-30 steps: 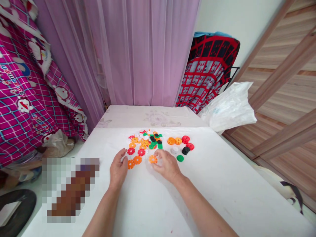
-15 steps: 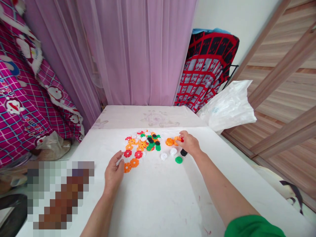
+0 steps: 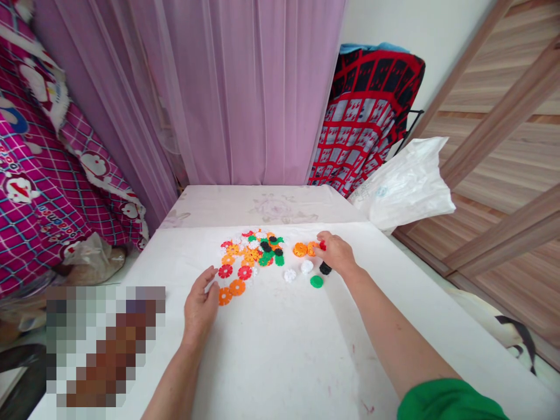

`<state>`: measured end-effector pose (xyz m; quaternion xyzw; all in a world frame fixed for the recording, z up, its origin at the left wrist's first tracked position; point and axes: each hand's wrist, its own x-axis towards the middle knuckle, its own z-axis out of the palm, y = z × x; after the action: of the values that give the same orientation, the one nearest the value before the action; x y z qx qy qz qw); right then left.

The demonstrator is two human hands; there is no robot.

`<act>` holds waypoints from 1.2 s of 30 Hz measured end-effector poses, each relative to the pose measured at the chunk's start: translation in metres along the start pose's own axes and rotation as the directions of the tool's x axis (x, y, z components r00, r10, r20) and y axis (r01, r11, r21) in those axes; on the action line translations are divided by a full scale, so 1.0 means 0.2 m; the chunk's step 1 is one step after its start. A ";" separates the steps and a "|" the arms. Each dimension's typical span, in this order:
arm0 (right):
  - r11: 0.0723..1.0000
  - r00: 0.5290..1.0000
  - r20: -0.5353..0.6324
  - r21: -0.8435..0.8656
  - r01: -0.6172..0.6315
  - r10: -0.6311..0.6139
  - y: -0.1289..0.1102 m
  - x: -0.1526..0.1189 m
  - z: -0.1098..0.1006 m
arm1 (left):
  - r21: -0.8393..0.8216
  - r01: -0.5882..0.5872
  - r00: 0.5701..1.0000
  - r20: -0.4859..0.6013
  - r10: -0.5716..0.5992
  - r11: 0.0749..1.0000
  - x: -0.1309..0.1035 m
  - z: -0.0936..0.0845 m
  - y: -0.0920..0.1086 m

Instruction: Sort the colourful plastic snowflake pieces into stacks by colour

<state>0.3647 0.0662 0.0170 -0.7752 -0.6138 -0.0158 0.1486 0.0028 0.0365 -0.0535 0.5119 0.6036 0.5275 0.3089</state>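
Note:
On the white tabletop [image 3: 262, 350] lies a loose pile of notched plastic discs [image 3: 251, 255] in orange, red, white, green and black. My left hand [image 3: 200, 306] rests at its near left side, thumb and fingers apart, close by two orange discs [image 3: 237, 287] and a red disc [image 3: 225, 270]. Right of the pile, my right hand [image 3: 338, 252] has its fingers curled round red discs [image 3: 322, 245], partly hidden by them. Small orange stacks [image 3: 300, 249] sit just left of those fingers. White discs [image 3: 307, 266], a green stack [image 3: 317, 282] and black discs [image 3: 325, 268] lie nearer me.
A white plastic bag [image 3: 405, 184] leans at the table's back right corner. Purple curtains [image 3: 245, 87] hang behind the table. Pink patterned cloth [image 3: 79, 163] is on the left, wooden doors [image 3: 503, 175] on the right. A blurred-out patch covers the lower left.
Both hands stay almost where they were, the right one still at the red discs. The whole view has shifted very slightly; the discs lie as before.

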 end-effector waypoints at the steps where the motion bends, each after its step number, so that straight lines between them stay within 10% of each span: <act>1: 1.000 1.000 -0.023 -0.007 0.000 0.000 0.00 -0.01 -0.01 | -0.020 -0.002 1.000 -0.004 0.002 1.000 0.00 0.00 0.00; 9: 0.965 0.977 0.008 0.159 0.209 -0.213 -0.31 -0.17 -0.07 | -0.211 0.066 0.996 -0.045 -0.078 0.975 0.00 0.02 0.04; 19: 0.709 0.740 0.053 0.342 0.617 -0.670 -0.84 -0.43 0.14 | -0.316 0.092 0.993 -0.035 -0.109 0.944 0.00 0.01 0.06; 29: 0.769 0.761 0.151 0.254 0.586 -0.630 -0.89 -0.40 0.15 | -0.241 0.062 0.997 -0.023 -0.069 0.968 0.01 0.03 0.00; 36: 0.820 0.877 0.070 0.397 0.412 -0.475 -0.70 -0.33 0.13 | -0.186 0.026 0.998 -0.043 -0.035 0.982 0.01 0.03 -0.01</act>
<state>0.2098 0.0388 0.0078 -0.5666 -0.7796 0.1306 0.2325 0.0068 0.0413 -0.0569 0.4591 0.5666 0.5883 0.3493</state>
